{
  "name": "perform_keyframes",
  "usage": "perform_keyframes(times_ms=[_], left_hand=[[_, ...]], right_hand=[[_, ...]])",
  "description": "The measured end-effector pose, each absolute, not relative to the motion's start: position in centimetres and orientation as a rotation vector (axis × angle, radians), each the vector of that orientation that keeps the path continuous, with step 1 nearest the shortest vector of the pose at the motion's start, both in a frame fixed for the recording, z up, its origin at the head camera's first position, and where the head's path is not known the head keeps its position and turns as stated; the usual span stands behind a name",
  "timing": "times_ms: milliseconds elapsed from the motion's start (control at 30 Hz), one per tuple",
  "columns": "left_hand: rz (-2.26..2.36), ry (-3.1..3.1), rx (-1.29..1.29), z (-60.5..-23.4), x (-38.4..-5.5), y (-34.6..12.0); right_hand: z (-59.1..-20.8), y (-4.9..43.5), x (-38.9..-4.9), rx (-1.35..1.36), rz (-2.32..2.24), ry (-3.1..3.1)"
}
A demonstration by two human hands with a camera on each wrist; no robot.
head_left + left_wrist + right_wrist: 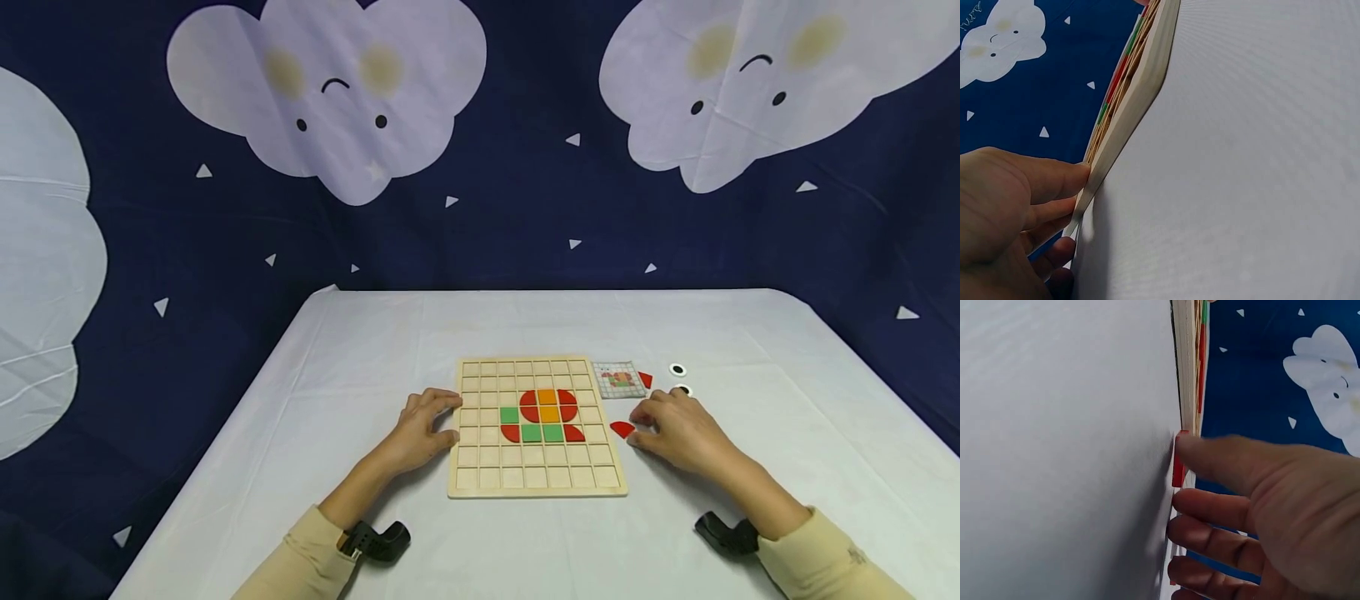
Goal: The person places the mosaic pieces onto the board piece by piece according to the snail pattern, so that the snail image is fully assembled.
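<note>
A wooden grid board [480,481] lies on the table, holding orange squares [548,413], green squares [531,433] and red quarter-circle pieces [574,433]. My left hand [415,433] touches the board's left edge with thumb and fingertips; the left wrist view shows the thumb against the wooden side. Just past the right edge lies a loose red quarter-circle piece [621,429]. My right hand [684,429] is over its right end, fingers bent and thumb apart from them. In the right wrist view the thumb overlaps the red piece [1178,464]; whether it touches is unclear.
A small pattern card [619,380] lies by the board's upper right corner, with another red piece [646,380] beside it. Two white discs with black centres, one of them a disc [677,370] farther back, lie behind my right hand. A dark cloud-print cloth hangs behind the table.
</note>
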State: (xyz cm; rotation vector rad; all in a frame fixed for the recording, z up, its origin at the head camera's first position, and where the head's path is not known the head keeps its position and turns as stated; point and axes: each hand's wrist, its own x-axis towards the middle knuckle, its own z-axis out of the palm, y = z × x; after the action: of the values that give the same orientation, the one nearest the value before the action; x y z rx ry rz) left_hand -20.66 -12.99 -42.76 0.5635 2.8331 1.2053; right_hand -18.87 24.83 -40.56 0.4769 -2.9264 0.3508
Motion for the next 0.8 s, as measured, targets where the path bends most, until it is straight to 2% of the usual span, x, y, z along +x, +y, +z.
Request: perform_keyframes(times_ms=[800], left_hand=[[1.199, 2.827, 0.553, -42.69, -20.66, -13.02]], right_hand=[[-40.88, 24.45, -18.95, 0.453, 0.309, -2.896]])
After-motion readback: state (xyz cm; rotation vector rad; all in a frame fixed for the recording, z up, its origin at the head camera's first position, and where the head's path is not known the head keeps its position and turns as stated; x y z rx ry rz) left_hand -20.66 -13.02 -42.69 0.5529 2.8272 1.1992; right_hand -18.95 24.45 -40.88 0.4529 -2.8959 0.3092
